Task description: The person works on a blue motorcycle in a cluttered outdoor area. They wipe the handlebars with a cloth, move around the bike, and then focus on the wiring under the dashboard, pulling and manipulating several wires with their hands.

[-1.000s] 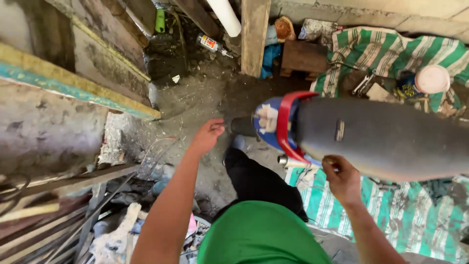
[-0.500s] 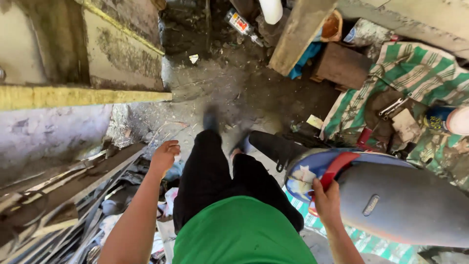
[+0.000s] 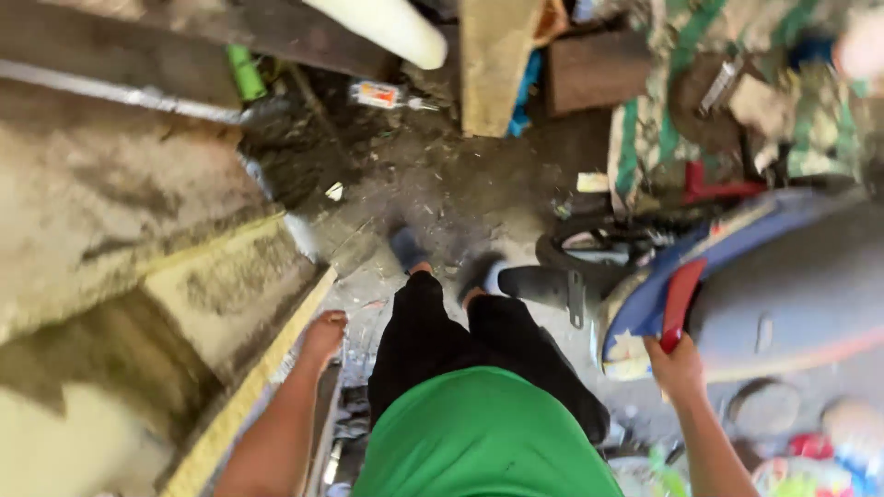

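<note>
My right hand (image 3: 677, 366) grips the red grab rail (image 3: 682, 299) at the rear of a motorbike (image 3: 764, 304) with a dark grey seat and a blue and white tail. The bike stands on my right, its black rear mudguard (image 3: 543, 283) pointing at my feet. My left hand (image 3: 324, 333) hangs free beside the yellow edge of a weathered concrete slab (image 3: 184, 304), fingers loosely curled, holding nothing. Below me are my green shirt (image 3: 483, 433), black trousers and dark shoes (image 3: 410, 248) on dirty ground.
A wooden plank (image 3: 493, 64) and a white pipe (image 3: 378, 28) lie ahead. A small bottle (image 3: 378, 94) and a green object (image 3: 244, 74) rest in the dirt. A green striped cloth (image 3: 635, 147) with tools lies beyond the bike. Scrap clutter sits near my left leg.
The view has swung and moved forward. My right hand stays on the bike's rear, now around the red rail. My left hand has dropped lower, near the slab's edge.
</note>
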